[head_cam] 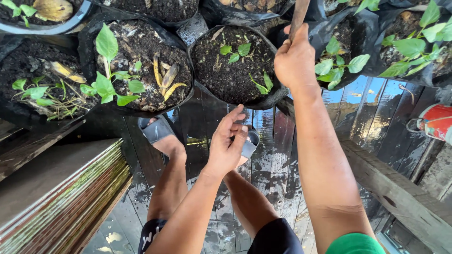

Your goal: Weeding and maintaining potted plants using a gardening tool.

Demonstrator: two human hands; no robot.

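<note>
Right hand [295, 56] clenched around brown wooden stick [298, 16]; left hand [228, 143] released, fingers loose, above wet dark planks [278, 155], near round black soil bag [234, 66].

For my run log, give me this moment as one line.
right hand: gripping wooden handle | left hand: open, empty, above feet | front: soil-filled black grow bag with seedlings | floor: wet dark planks

Floor [263, 155] was dark, wet wooden planks, glossy with reflected daylight (bluish sheen toward the right). A stack of flat boards [56, 197] lay at lower left. A weathered timber beam [400, 193] ran diagonally at lower right. A red and white can [438, 122] sat at the right edge.
</note>
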